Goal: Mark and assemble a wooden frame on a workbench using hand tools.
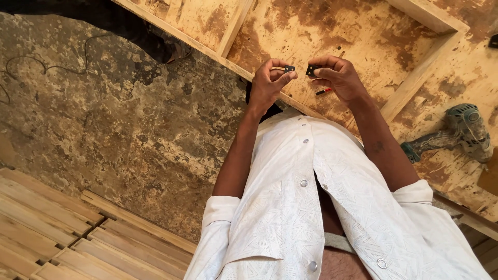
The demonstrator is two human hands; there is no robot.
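**Two small black parts, held up close**

Currently your left hand (pixel 270 83) pinches a small black piece (pixel 289 68); your right hand (pixel 334 78) grips another black piece (pixel 312 70), both above the plywood panel (pixel 363 36). Mating them likely calls for careful alignment.

Two small black pieces, held up close together

The left black piece (pixel 289 68) is small, squarish and pinched level; the right black piece (pixel 312 70) sits at its 3 o'clock, slightly larger, tilted, just apart, both above the stained plywood panel.

Bright, even daylight; soft shadow below hands (pixel 303 78); sharp focus around hands; slight wide-angle stretch toward frame edges.
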